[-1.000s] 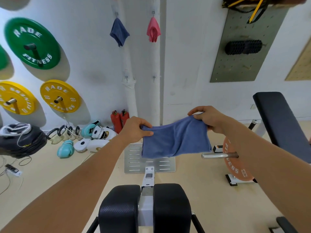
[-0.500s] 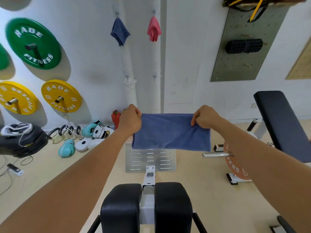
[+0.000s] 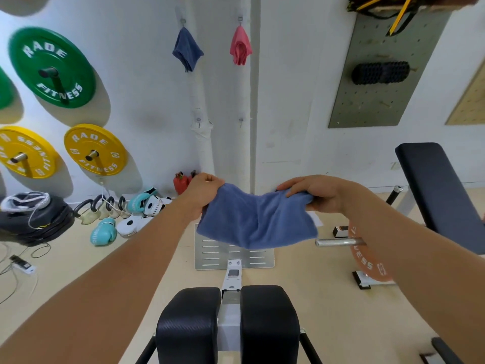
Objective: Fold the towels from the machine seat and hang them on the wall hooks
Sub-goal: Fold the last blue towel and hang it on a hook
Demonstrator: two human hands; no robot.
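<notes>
A person holds a blue towel (image 3: pixel 258 219) out in front at arm's length, above the padded machine seat (image 3: pixel 228 324) that sits at 6 o'clock in the view. The left hand (image 3: pixel 203 197) grips the towel's left top corner with fingers curled tight around the bunched cloth; the right hand (image 3: pixel 319 193) holds the right top corner, thumb under and fingers laid over the edge, pinching the fabric between them. The towel sags in the middle between the two hands, its lower edge hanging in front of a perforated metal footplate (image 3: pixel 233 256) on the floor. At 12 o'clock on the white wall, a dark blue towel (image 3: pixel 187 49) and a pink towel (image 3: pixel 240 46) hang side by side, each from its own hook. Below them, two bare hooks (image 3: pixel 198 120) are fixed to the wall, well above the hands. At 9 to 10 o'clock, a green weight plate (image 3: pixel 52 67) and yellow weight plates (image 3: pixel 95 149) are mounted on the wall, with boxing gloves (image 3: pixel 103 232) on the floor beneath. A black bench (image 3: pixel 441 195) stands at 3 o'clock
</notes>
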